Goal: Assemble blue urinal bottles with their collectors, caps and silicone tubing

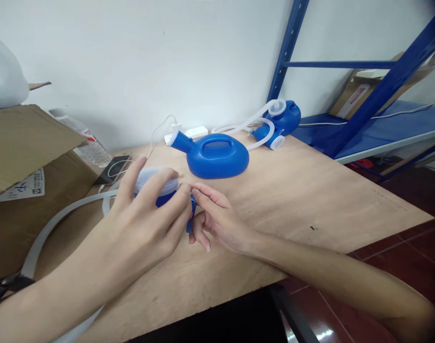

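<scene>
In front of me, my left hand (pixel 151 219) is wrapped over a blue plastic piece (pixel 163 198) with a translucent white round lid (pixel 148 178). My right hand (pixel 219 214) meets it from the right, its thumb and index finger pinched together at the rim of the piece, beside the left fingertips. What lies between those right fingertips is hidden. A blue part of the piece shows between both hands. Behind them a blue plastic urinal bottle (pixel 217 164) with a moulded handle rests on the table, its white-capped neck pointing left.
More blue bottles with white caps and a hose (pixel 265 138) lie at the back right. At left are a cardboard box (pixel 39 190), a water bottle (pixel 91 143), a dark phone-like object (pixel 112 171) and a translucent hose (pixel 55 224). A power strip (pixel 196 132) sits by the wall, a blue shelf (pixel 381 119) at right.
</scene>
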`<action>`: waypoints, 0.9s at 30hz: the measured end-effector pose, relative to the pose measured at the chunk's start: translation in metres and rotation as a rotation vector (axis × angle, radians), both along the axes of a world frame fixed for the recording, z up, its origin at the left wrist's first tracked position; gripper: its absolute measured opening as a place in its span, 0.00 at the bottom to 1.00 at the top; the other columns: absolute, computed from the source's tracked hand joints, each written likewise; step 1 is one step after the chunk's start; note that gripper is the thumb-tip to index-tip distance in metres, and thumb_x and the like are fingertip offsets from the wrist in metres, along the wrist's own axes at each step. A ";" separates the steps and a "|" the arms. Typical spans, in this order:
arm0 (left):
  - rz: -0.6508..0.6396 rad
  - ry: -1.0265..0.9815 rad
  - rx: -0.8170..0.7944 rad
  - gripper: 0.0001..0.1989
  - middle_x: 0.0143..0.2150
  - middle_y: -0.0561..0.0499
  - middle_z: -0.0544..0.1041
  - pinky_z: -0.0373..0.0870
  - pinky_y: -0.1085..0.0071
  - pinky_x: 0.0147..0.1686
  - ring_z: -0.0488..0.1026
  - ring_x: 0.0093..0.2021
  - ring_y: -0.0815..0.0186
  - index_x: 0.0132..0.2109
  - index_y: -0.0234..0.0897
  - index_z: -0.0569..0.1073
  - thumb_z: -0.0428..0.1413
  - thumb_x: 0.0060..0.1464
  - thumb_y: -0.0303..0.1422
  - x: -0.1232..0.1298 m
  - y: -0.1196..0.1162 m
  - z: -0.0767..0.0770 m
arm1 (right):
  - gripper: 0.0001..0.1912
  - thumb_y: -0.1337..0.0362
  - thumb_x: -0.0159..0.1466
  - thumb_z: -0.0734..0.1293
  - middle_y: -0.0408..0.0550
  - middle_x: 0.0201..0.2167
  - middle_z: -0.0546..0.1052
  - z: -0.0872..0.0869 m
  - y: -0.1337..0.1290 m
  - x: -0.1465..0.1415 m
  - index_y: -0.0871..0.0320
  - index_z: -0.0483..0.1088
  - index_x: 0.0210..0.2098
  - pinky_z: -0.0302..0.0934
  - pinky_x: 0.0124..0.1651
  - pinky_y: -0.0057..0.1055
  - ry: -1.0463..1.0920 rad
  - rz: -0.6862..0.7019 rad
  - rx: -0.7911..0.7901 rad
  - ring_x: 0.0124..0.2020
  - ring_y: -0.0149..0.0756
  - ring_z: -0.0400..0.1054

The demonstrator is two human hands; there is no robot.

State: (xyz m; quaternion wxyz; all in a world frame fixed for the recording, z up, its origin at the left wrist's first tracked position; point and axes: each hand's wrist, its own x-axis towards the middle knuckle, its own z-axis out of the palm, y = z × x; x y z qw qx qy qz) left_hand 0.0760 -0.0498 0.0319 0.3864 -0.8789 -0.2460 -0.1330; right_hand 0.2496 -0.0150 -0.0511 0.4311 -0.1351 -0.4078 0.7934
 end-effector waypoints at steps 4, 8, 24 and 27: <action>-0.032 0.122 0.035 0.12 0.50 0.42 0.80 0.56 0.19 0.70 0.76 0.61 0.41 0.45 0.29 0.79 0.53 0.63 0.15 0.001 0.000 0.001 | 0.17 0.53 0.78 0.63 0.30 0.27 0.75 0.006 -0.004 0.001 0.50 0.62 0.62 0.71 0.27 0.27 -0.002 0.005 -0.019 0.13 0.22 0.65; -0.105 0.163 0.041 0.08 0.51 0.41 0.81 0.47 0.21 0.73 0.77 0.60 0.45 0.50 0.26 0.79 0.56 0.68 0.21 -0.001 0.003 0.007 | 0.17 0.54 0.77 0.63 0.28 0.22 0.72 0.014 -0.005 0.005 0.49 0.60 0.63 0.69 0.25 0.25 -0.008 0.004 0.009 0.11 0.22 0.59; -0.123 0.008 0.055 0.23 0.75 0.37 0.69 0.46 0.45 0.81 0.56 0.80 0.49 0.67 0.32 0.72 0.56 0.67 0.21 -0.013 0.001 0.016 | 0.06 0.58 0.77 0.61 0.30 0.20 0.71 0.010 0.016 0.006 0.52 0.68 0.47 0.68 0.24 0.26 0.047 -0.096 -0.130 0.11 0.23 0.58; -0.120 -0.243 -0.135 0.24 0.76 0.41 0.67 0.58 0.38 0.77 0.61 0.78 0.45 0.69 0.38 0.71 0.58 0.68 0.24 -0.010 -0.013 0.018 | 0.11 0.58 0.77 0.60 0.32 0.22 0.71 0.012 0.023 0.011 0.54 0.68 0.39 0.66 0.26 0.23 -0.010 -0.141 -0.213 0.12 0.20 0.54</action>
